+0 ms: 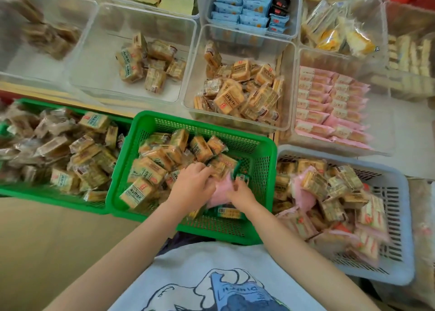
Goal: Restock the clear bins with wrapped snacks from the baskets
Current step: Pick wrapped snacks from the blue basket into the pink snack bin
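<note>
**Both hands in the middle green basket, on a pink packet**

My left hand (193,184) and right hand (240,194) are down in the middle green basket (266,169), near its right wall. Between them lies a pink wrapped snack (222,190); the fingers of both hands are curled round its edges and hold it. Yellow-brown wrapped biscuits (150,167) fill the left half of this basket and touch my left hand's fingertips.

A second green basket (30,190) stands just to the left, heaped with similar packets. A grey-blue basket (404,252) stands to the right, holding mixed yellow and pink packets.

Beyond the baskets stand the clear bins. One bin (188,59) holds a small cluster of biscuits toward its right side. The next bin (288,82) is about half full. The bin at the right (386,132) holds pink packets in rows.
</note>
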### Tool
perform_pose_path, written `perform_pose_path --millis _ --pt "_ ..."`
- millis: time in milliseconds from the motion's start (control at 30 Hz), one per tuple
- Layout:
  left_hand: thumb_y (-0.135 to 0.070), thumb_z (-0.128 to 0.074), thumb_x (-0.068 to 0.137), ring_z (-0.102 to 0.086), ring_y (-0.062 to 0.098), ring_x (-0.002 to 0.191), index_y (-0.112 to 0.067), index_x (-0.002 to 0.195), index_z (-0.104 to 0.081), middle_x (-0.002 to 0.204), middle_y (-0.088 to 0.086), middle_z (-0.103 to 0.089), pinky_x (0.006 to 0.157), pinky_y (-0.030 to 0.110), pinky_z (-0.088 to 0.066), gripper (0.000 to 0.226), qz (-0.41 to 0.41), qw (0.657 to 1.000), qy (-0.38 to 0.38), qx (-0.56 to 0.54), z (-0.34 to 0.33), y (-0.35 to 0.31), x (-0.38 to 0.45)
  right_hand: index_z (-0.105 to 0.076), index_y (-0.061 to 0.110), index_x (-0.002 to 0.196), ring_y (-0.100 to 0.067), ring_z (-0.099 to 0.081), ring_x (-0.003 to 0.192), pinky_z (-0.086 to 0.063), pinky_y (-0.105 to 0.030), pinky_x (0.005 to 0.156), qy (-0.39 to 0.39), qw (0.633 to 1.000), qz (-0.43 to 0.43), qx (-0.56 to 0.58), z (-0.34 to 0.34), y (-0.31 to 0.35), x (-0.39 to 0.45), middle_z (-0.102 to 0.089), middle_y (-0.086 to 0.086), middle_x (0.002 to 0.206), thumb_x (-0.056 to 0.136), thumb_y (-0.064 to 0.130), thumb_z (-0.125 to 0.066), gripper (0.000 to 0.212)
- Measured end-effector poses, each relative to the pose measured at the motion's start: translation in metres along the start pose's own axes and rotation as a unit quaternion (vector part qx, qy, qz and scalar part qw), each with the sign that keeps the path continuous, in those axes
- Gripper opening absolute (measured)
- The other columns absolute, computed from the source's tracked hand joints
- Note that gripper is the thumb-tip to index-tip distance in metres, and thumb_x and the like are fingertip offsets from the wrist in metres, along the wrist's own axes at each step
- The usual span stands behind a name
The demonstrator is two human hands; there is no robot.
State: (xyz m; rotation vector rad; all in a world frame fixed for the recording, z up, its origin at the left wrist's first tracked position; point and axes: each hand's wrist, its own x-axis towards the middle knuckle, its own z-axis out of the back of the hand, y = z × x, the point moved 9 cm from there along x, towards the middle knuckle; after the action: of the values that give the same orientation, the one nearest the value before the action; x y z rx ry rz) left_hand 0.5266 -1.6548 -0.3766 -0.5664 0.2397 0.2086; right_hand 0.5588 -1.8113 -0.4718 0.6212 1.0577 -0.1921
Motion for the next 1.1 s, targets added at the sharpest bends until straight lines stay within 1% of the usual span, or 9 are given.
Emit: perform_pose_path --millis 167,267,367,467,567,700,867,967,1100 --pt "-0.030 -0.054 0.093 -0.050 0.020 0.105 -0.020 0.124 -0.063 0.112 -0.001 -0.058 0.089 0.035 -0.041 0.034 -0.003 1.000 -0.007 -0.025 0.005 0.006 -0.015 -0.056 0.007 0.132 -0.022 -0.059 0.106 -0.049 -0.033 0.085 0.014 0.998 -0.024 0.048 -0.014 -0.004 0.000 -0.060 -0.005 0.122 0.091 0.033 -0.071 0.051" --pt "-0.033 -0.059 0.091 -0.047 0.020 0.114 -0.020 0.131 -0.058 0.122 -0.001 -0.055 0.091 0.030 -0.036 0.042 -0.015 0.999 -0.010 -0.034 0.008 0.004 -0.017 -0.066 0.008 0.116 -0.026 -0.067 0.097 -0.060 -0.044 0.085 -0.018 0.999 0.008 0.046 0.004 0.002 -0.007 -0.067 -0.009 0.111 0.088 0.026 -0.068 0.033" --pt "-0.047 -0.065 0.086 -0.041 0.019 0.129 -0.024 0.140 -0.049 0.140 -0.001 -0.049 0.104 0.034 -0.036 0.061 -0.046 0.998 -0.001 -0.049 0.009 -0.006 -0.015 -0.063 0.012 0.093 -0.030 -0.069 0.087 -0.060 -0.048 0.081 -0.071 0.996 0.045 0.026 0.046 0.012 -0.024 -0.068 -0.010 0.095 0.088 0.020 -0.064 0.009" --pt "-0.057 -0.071 0.079 -0.033 0.019 0.140 -0.029 0.149 -0.037 0.152 -0.002 -0.038 0.113 0.042 -0.035 0.083 -0.102 0.993 0.032 -0.041 0.007 -0.030 -0.008 -0.049 0.018 0.121 -0.021 -0.073 0.077 -0.062 -0.032 0.067 -0.102 0.985 0.054 0.125 0.094 0.014 -0.049 -0.064 -0.004 0.106 0.093 0.018 -0.067 0.033" --pt "-0.049 -0.075 0.079 -0.029 0.019 0.143 -0.034 0.152 -0.032 0.156 -0.003 -0.033 0.115 0.043 -0.032 0.085 -0.135 0.990 0.035 -0.036 0.012 -0.063 0.007 -0.041 0.033 0.140 -0.023 -0.074 0.077 -0.061 -0.033 0.065 -0.070 0.955 0.071 0.280 0.129 0.017 -0.073 -0.059 -0.005 0.120 0.094 0.018 -0.069 0.055" --pt "-0.025 -0.078 0.084 -0.054 0.018 0.120 -0.023 0.128 -0.064 0.130 -0.003 -0.060 0.101 0.041 -0.047 0.046 -0.164 0.979 -0.065 -0.100 0.051 -0.106 0.030 -0.056 0.021 0.137 -0.021 -0.065 0.064 -0.053 -0.033 0.054 0.009 0.924 0.098 0.370 0.156 0.024 -0.093 -0.067 -0.013 0.094 0.103 0.028 -0.053 0.034" --pt "-0.024 -0.072 0.090 -0.068 0.000 0.080 -0.023 0.099 -0.073 0.087 -0.014 -0.075 0.064 0.014 -0.051 0.010 -0.040 0.924 -0.007 -0.381 0.078 -0.131 0.058 -0.065 0.010 0.120 -0.019 -0.042 0.048 -0.040 -0.030 0.049 0.052 0.895 0.146 0.419 0.188 0.018 -0.111 -0.041 -0.006 0.059 0.097 0.070 -0.029 0.074" --pt "-0.025 -0.072 0.090 -0.072 0.003 0.080 -0.019 0.100 -0.074 0.089 -0.012 -0.077 0.066 0.013 -0.053 0.013 0.016 0.883 0.040 -0.468 0.071 -0.146 0.077 -0.072 0.017 0.114 -0.010 -0.048 0.051 -0.040 -0.024 0.055 -0.028 0.926 0.167 0.337 0.218 0.012 -0.109 -0.052 0.002 0.061 0.091 0.069 -0.045 0.064" --pt "-0.041 -0.069 0.091 -0.073 0.017 0.087 -0.015 0.095 -0.076 0.090 -0.002 -0.078 0.079 0.028 -0.052 0.027 0.085 0.862 0.044 -0.497 0.051 -0.157 0.107 -0.072 0.023 0.117 -0.016 -0.066 0.087 -0.053 -0.035 0.078 -0.034 0.927 0.192 0.319 0.241 0.016 -0.101 -0.075 0.000 0.110 0.084 0.049 -0.068 0.042"
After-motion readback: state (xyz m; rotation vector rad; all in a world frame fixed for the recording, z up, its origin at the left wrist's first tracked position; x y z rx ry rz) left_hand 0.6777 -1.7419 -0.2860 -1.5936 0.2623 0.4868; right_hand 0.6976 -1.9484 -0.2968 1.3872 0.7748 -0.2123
